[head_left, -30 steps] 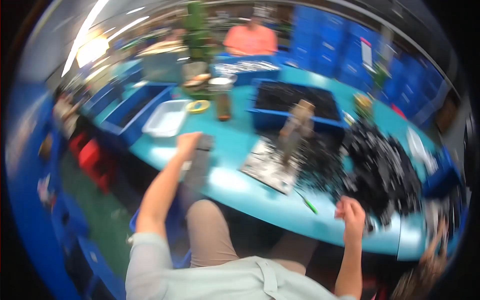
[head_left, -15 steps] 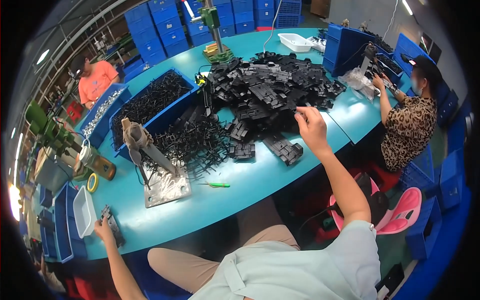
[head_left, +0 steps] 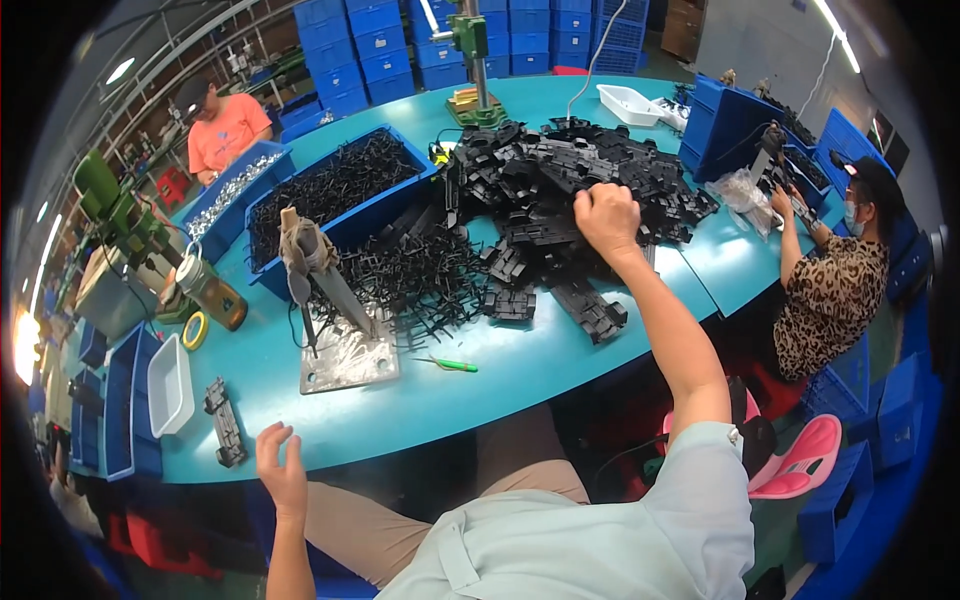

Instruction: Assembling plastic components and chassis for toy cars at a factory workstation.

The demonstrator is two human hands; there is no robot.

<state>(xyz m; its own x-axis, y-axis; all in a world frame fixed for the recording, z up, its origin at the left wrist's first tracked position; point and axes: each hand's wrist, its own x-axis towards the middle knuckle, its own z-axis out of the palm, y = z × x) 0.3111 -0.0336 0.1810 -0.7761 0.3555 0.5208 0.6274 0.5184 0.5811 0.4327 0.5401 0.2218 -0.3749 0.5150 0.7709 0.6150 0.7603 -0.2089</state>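
My left hand (head_left: 281, 468) is in the air at the table's near edge, empty, with its fingers apart. Left of it a long black plastic part (head_left: 226, 424) lies on the table. At the near right side of a big heap of similar black plastic parts (head_left: 540, 180), my right hand (head_left: 608, 220) reaches in with its fingers curled. Its fingertips are hidden, so what they grip cannot be made out. One long part (head_left: 590, 308) sticks out of the heap toward me.
A metal stand with a wrapped post (head_left: 352, 365) and a green-handled tool (head_left: 455, 365) sit in front of me. Beyond are a blue bin of thin black pieces (head_left: 335, 185), a loose pile of them, a white tray (head_left: 171, 388) and a bottle (head_left: 212, 293). Two co-workers sit at the table.
My left hand has let go of the long black part, which now lies by the white tray, and has drawn back toward me. My right hand has moved onto the heap, its fingers curling. The view shifted slightly.
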